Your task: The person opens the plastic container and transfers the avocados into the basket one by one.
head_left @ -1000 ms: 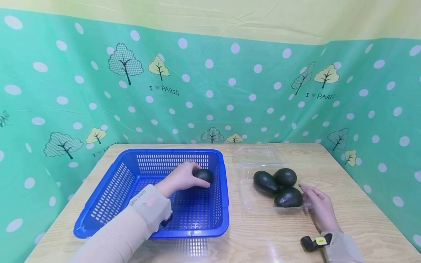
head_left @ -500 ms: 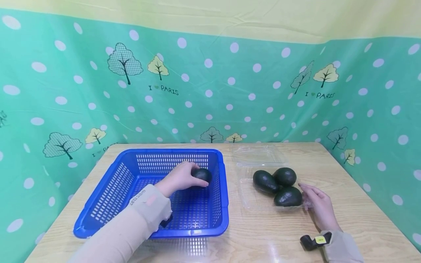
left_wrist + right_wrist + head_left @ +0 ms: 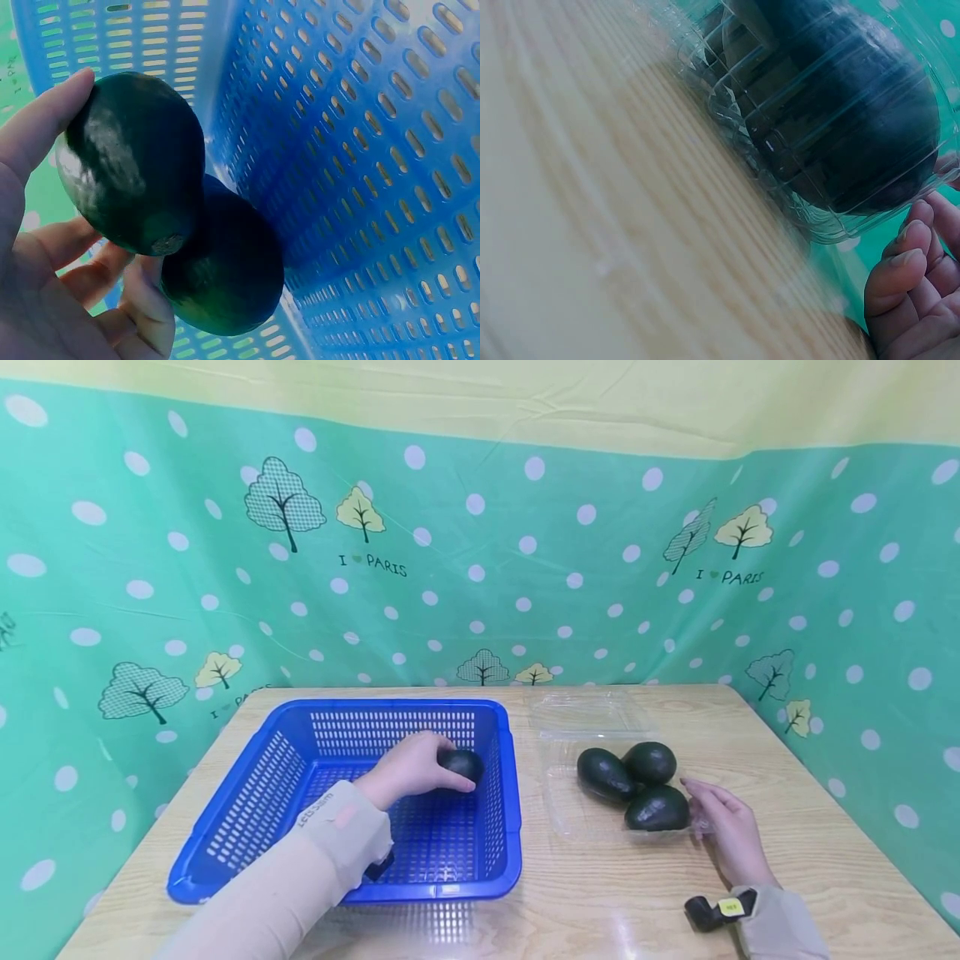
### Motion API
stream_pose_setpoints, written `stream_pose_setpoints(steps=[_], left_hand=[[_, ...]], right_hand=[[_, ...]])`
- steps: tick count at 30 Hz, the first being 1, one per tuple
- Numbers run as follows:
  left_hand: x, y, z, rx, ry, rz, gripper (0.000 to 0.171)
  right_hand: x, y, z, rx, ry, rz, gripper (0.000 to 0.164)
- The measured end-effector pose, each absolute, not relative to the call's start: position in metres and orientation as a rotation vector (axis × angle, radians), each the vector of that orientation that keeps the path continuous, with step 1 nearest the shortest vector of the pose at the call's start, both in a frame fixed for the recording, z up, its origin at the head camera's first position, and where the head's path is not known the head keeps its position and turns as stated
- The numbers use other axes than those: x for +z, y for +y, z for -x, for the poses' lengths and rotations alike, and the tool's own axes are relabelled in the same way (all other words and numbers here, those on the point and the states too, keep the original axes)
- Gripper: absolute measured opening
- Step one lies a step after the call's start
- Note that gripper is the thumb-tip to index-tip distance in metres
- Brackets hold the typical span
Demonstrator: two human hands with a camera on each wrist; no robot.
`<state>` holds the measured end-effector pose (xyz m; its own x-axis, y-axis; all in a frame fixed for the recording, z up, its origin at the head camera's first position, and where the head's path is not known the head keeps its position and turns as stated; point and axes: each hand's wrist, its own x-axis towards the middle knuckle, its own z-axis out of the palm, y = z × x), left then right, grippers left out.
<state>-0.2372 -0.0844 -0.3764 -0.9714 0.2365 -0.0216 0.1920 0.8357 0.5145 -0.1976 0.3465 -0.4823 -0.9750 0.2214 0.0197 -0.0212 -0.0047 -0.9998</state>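
In the blue basket (image 3: 442, 892), my left hand (image 3: 416, 764) holds a dark avocado (image 3: 463, 766) near the right wall. The left wrist view shows the thumb and fingers around this avocado (image 3: 135, 161), its stem end facing down. A second avocado (image 3: 229, 266) lies just beneath it, hidden in the head view. My right hand (image 3: 729, 827) pinches the near right edge of a clear plastic clamshell box (image 3: 562, 814). Three avocados (image 3: 657, 808) sit together inside this box. In the right wrist view, fingertips (image 3: 907, 270) meet the rim beside an avocado (image 3: 840, 112).
The clamshell's lid (image 3: 588, 714) lies folded back, toward the curtain (image 3: 480, 552) behind the table. Both containers stand on a light wooden table (image 3: 600, 893), the basket left of the box. A black strap camera (image 3: 712, 912) is on the right wrist.
My left hand and its avocado have lowered slightly within the basket. The right hand stays at the box edge, and the three avocados there have not moved.
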Motion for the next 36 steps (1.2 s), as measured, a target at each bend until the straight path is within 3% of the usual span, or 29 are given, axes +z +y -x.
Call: stream_pose_setpoints(steps=[20, 36], left_hand=[[-0.3751, -0.0804, 0.2351, 0.685, 2.956, -0.358, 0.048], [-0.3791, -0.0799, 0.2363, 0.650, 2.968, -0.365, 0.046]], right_hand=[[-0.4810, 0.3470, 0.2000, 2.133, -2.072, 0.200, 0.014], [-0.4799, 0.3463, 0.1977, 2.104, -2.105, 0.234, 0.013]])
